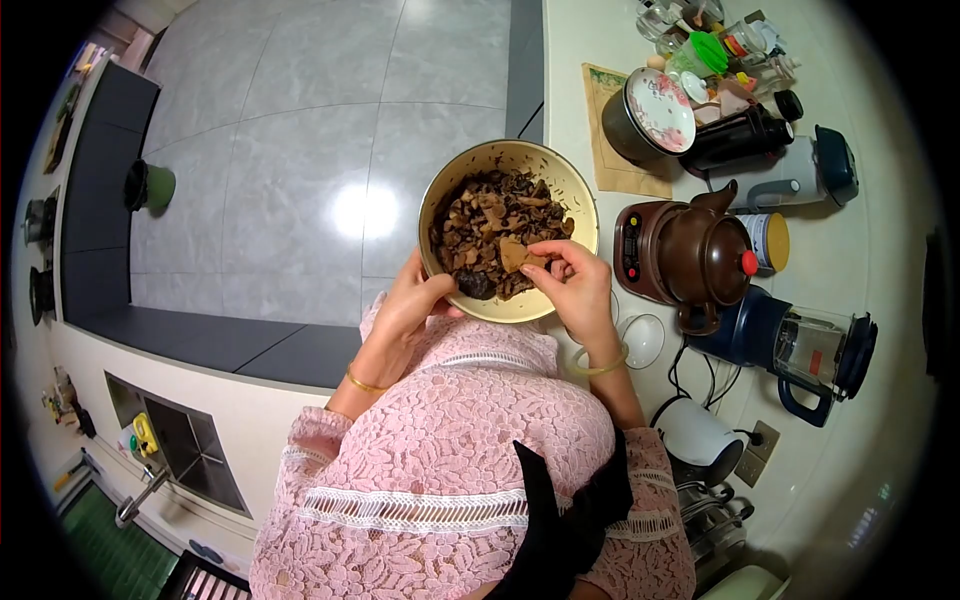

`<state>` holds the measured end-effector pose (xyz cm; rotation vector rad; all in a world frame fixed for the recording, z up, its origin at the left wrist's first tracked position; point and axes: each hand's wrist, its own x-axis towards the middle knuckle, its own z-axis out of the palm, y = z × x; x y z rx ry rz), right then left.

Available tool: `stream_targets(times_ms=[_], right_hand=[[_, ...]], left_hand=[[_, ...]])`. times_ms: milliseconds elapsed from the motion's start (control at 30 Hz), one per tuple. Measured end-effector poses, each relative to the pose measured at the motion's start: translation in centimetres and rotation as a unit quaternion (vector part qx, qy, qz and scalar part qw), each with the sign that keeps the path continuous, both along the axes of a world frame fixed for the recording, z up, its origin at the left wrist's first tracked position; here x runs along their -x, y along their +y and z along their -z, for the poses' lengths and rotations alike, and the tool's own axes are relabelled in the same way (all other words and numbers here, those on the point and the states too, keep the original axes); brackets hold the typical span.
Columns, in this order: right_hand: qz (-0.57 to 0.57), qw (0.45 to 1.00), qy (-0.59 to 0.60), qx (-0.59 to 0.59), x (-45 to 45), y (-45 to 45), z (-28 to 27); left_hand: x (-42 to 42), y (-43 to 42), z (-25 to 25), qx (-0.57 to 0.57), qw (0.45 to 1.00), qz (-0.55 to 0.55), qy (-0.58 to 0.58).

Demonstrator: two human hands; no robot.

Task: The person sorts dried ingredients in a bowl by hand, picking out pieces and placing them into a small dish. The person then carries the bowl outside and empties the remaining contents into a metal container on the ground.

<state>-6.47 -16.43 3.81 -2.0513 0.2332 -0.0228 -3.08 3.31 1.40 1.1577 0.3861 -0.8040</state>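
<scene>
A cream-coloured round bowl is held up in front of the body, partly filled with brown dried pieces. My left hand grips the lower left rim, thumb on the inside edge and fingers beneath. Between the thumb and fingertips of my right hand is a flat, light brown piece, just above the contents at the bowl's right side. A larger, dark clump lies inside near my left thumb.
On the counter at the right stand a brown teapot, a pot with a floral bowl, a blue blender, a white kettle and a small glass bowl. A sink is at lower left, a green bin on the floor.
</scene>
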Motion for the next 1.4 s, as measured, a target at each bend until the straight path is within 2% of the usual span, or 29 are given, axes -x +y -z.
stream_targets(times_ms=[33, 100, 133, 167, 233, 300, 333, 400, 433, 633, 733, 800, 867, 900, 933, 967, 1000, 1067, 1133, 1167, 1267, 1400], right_hand=[[0.002, 1.000, 0.000, 0.000, 0.0, -0.1, -0.4], [0.001, 0.994, 0.044, -0.104, -0.2, -0.1, -2.0], [0.003, 0.979, 0.031, -0.202, -0.3, 0.1, -3.2], [0.007, 0.979, 0.031, -0.202, -0.3, 0.3, -4.9], [-0.071, 0.953, -0.031, -0.292, -0.2, 0.3, -8.6], [-0.218, 0.917, -0.145, -0.299, -0.5, -0.1, -10.9], [-0.251, 0.892, -0.116, -0.358, -0.5, 0.1, -12.4], [-0.304, 0.854, -0.125, -0.402, -0.4, 0.4, -13.8], [-0.325, 0.846, -0.165, -0.389, -0.5, 0.8, -13.9], [-0.268, 0.863, -0.114, -0.413, 0.7, 1.9, -15.6], [-0.295, 0.845, -0.164, -0.415, 0.3, 1.4, -14.7], [-0.290, 0.870, -0.143, -0.373, 0.0, 0.7, -14.1], [-0.204, 0.929, -0.130, -0.281, -0.3, 0.6, -12.6], [-0.186, 0.961, -0.170, -0.115, -0.7, 0.5, -11.4], [-0.145, 0.976, -0.145, -0.072, -0.5, 0.1, -9.7], [-0.103, 0.988, -0.089, -0.076, -0.4, 0.0, -8.5], [-0.100, 0.993, -0.058, -0.035, -0.4, -0.4, -7.4], [-0.100, 0.995, -0.028, 0.004, -0.5, -0.7, -5.4], [-0.148, 0.967, -0.087, 0.187, -0.7, -0.8, -4.1], [-0.149, 0.967, -0.087, 0.187, -0.7, -0.5, -4.0], [-0.209, 0.927, -0.092, 0.298, -0.7, 1.1, -3.7], [-0.158, 0.910, -0.116, 0.366, -1.4, 1.0, -2.9]], left_hand=[[0.1, 0.1, 0.1, 0.010, 1.000, 0.000, -0.001], [0.1, 0.2, -0.2, 0.006, 1.000, 0.002, 0.005], [0.2, 0.2, -0.5, 0.002, 1.000, 0.003, 0.011], [0.3, 0.3, -0.9, 0.002, 1.000, 0.007, 0.012], [0.5, 0.3, -1.5, 0.003, 1.000, -0.003, 0.012], [0.6, 0.7, -1.1, 0.008, 1.000, 0.012, 0.010], [0.7, 0.8, -0.9, 0.012, 1.000, 0.020, 0.008], [0.8, 0.6, -2.3, -0.006, 1.000, 0.026, 0.014], [0.7, 0.6, -2.9, -0.024, 0.999, 0.025, 0.018], [0.6, 0.7, -2.8, -0.031, 0.998, 0.044, 0.013], [0.7, 0.6, -2.8, -0.024, 0.999, 0.036, 0.009], [0.5, 0.5, -3.0, -0.025, 0.999, 0.040, 0.012], [0.4, 0.5, -3.2, -0.028, 0.999, 0.038, 0.013], [0.4, 0.4, -3.2, -0.026, 0.999, 0.033, 0.017], [0.5, 0.3, -3.1, -0.024, 0.999, 0.027, 0.021], [0.5, 0.2, -2.9, -0.022, 0.999, 0.021, 0.026], [0.4, 0.2, -2.6, -0.022, 0.999, 0.033, 0.008], [0.3, 0.1, -3.0, -0.024, 0.999, 0.029, -0.003], [0.1, -0.1, -3.8, -0.033, 0.999, 0.033, -0.002], [0.1, -0.1, -3.7, -0.033, 0.999, 0.032, -0.002], [0.1, 0.0, -3.3, -0.023, 0.999, 0.034, -0.015], [0.3, 0.2, -3.0, -0.006, 0.999, 0.044, -0.024]])
